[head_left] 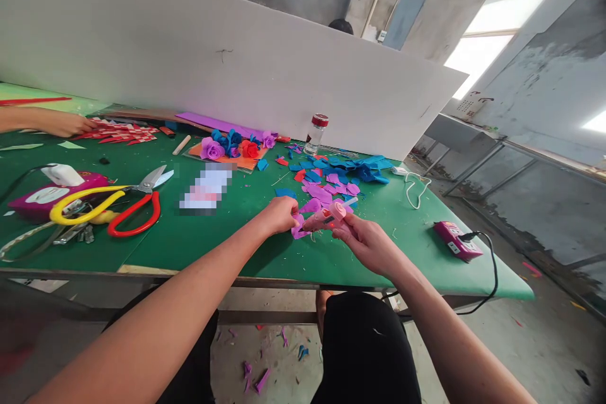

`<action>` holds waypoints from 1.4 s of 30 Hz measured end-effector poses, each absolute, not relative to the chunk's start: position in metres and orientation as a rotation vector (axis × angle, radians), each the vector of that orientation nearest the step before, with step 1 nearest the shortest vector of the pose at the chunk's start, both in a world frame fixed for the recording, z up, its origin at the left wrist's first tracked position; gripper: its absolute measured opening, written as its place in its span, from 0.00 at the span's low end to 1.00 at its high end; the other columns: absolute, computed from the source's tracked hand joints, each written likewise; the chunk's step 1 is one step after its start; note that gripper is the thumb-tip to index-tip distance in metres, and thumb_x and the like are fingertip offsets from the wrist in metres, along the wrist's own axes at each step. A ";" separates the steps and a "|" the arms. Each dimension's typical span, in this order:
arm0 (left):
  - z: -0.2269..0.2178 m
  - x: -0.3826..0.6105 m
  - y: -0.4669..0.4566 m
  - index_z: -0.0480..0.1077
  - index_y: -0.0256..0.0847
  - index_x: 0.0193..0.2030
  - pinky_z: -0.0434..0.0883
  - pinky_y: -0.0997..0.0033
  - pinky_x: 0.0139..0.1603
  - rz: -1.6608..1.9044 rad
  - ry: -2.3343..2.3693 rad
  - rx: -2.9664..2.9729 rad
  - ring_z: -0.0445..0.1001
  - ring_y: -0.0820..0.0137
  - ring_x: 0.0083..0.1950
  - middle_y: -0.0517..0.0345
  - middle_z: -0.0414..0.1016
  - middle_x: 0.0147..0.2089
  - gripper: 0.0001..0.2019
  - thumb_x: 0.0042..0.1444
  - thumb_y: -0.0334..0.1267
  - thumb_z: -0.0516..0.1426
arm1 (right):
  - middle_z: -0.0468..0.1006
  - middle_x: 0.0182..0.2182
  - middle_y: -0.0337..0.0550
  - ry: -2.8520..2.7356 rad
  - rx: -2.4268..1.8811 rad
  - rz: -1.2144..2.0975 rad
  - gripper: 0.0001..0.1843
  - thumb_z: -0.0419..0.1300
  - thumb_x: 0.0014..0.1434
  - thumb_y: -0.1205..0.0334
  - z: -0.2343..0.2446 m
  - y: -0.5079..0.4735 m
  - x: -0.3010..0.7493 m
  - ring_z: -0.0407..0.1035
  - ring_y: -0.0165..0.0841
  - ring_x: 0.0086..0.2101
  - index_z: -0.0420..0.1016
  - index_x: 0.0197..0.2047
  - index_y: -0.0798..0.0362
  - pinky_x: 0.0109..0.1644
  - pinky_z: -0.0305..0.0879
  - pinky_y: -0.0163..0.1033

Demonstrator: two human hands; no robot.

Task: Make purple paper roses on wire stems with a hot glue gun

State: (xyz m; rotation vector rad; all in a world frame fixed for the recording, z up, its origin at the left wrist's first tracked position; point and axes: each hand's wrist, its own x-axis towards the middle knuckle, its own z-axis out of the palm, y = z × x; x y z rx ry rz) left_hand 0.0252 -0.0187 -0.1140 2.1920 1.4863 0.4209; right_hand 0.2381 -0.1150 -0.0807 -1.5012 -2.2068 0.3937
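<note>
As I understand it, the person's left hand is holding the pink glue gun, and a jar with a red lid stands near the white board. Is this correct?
Not quite: the head view shows the pink glue gun in the person's right hand. The jar with a red lid does stand near the white board.

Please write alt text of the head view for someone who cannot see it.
A person's right hand holds a pink glue gun close to the purple paper in the left hand; on the green table lie paper scraps, paper flowers and scissors.
</note>
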 end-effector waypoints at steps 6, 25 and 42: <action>-0.110 0.026 -0.021 0.71 0.40 0.27 0.54 0.71 0.26 0.395 1.485 2.207 0.67 0.69 0.29 0.61 0.68 0.25 0.05 0.40 0.31 0.61 | 0.67 0.21 0.36 -2.212 -1.508 0.368 0.16 0.48 0.65 0.49 -0.080 -0.116 0.236 0.59 0.30 0.21 0.64 0.32 0.50 0.25 0.48 0.35; -0.110 0.026 -0.021 0.66 0.41 0.21 0.52 0.71 0.25 0.419 1.485 2.234 0.65 0.71 0.27 0.64 0.64 0.21 0.07 0.40 0.31 0.62 | 0.70 0.23 0.38 -2.224 -1.516 0.331 0.15 0.47 0.66 0.50 -0.081 -0.117 0.235 0.60 0.31 0.23 0.63 0.32 0.50 0.26 0.48 0.35; -0.112 0.026 -0.020 0.65 0.41 0.22 0.52 0.71 0.26 0.406 1.457 2.273 0.64 0.71 0.27 0.63 0.64 0.22 0.07 0.40 0.32 0.61 | 0.69 0.23 0.39 -2.234 -1.548 0.278 0.14 0.47 0.65 0.52 -0.079 -0.117 0.238 0.60 0.31 0.23 0.64 0.34 0.51 0.27 0.47 0.35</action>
